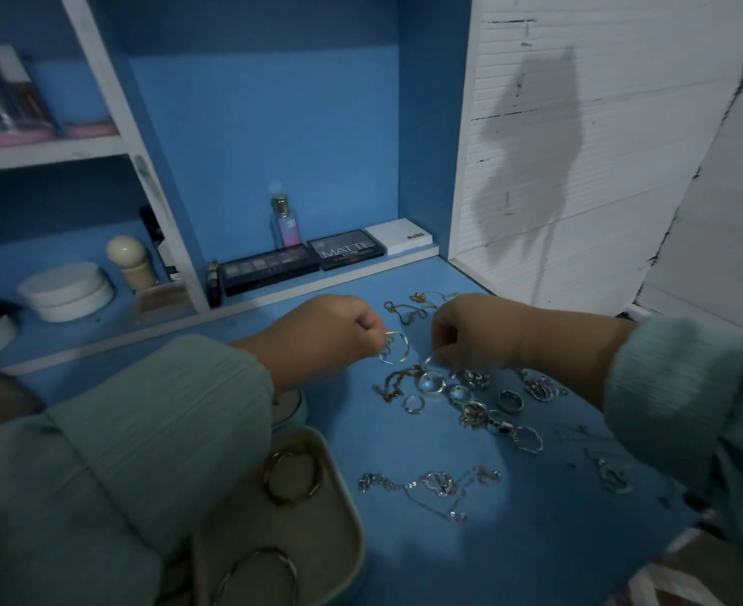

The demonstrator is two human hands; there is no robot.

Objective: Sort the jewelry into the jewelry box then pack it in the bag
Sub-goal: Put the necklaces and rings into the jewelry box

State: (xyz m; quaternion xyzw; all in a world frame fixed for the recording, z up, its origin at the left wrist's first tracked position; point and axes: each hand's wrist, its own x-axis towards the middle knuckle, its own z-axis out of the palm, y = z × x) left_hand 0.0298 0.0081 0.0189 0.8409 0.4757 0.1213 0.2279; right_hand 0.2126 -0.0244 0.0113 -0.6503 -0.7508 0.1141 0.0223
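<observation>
Left hand [326, 332] pinches silver bangles [394, 347] — right hand [470, 332] picks among rings [470, 395].

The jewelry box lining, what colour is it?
Beige, a plain pale fabric with no pattern, seen in the head view on the open jewelry box at lower left.

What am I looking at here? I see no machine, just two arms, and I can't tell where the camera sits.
There is no machine: a person works with bare hands, and the single picture comes from a camera worn on their head, looking forward and down. The left hand pinches thin silver hoops. The right hand pinches something small over the pile; what it is cannot be told. On the blue tabletop lie loose rings, chains and a silver necklace. At lower left, the open beige jewelry box already holds bangles. Makeup palettes and a perfume bottle stand behind.
</observation>
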